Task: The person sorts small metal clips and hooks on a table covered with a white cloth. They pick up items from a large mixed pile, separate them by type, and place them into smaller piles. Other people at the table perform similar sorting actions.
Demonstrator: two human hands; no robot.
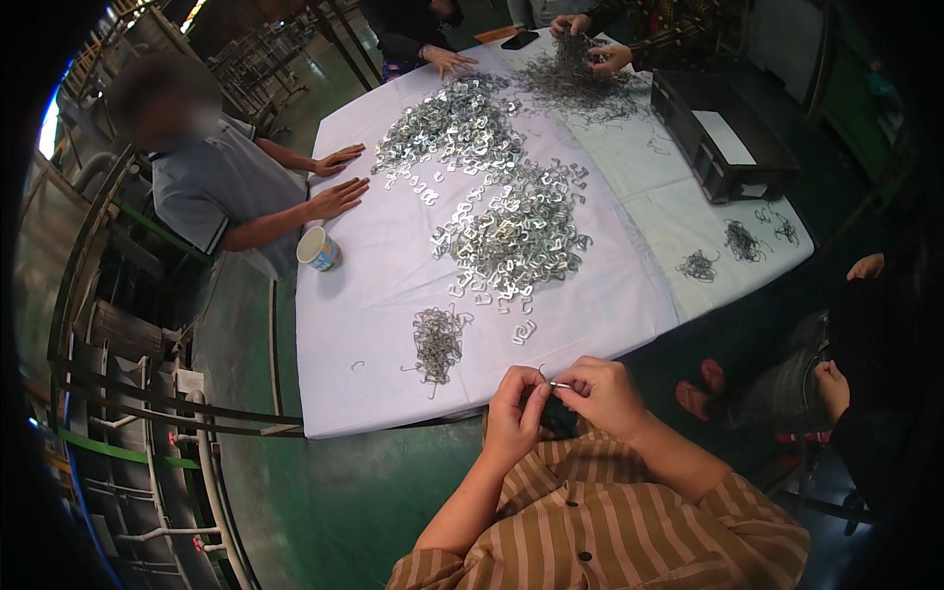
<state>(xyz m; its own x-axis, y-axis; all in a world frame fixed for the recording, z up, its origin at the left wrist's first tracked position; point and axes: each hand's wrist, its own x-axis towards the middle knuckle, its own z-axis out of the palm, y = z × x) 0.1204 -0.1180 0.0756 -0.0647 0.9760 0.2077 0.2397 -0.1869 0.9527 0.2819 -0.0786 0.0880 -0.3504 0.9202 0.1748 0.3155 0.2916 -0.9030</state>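
Note:
Close to my body, at the table's near edge, both my hands meet with fingertips almost touching. My left hand (516,411) is closed in a pinch, and a thin bent wire hook (542,368) pokes up beside its fingertips. In the pinch of my right hand (605,398) is a small shiny metal piece (560,384), its far end reaching my left fingers. How the two pieces join is too small to make out. Ahead lies a large pile of silvery bent metal clips (511,236), and a smaller heap of wire hooks (438,344) is to its near left.
White sheeting covers the table (364,295). A paper cup (320,250) stands at the left edge near a person's flat hands (339,197). More clips (452,123) lie farther back. Another person's hands (610,59) lift tangled wire (570,84). A black bin (678,123) sits far right.

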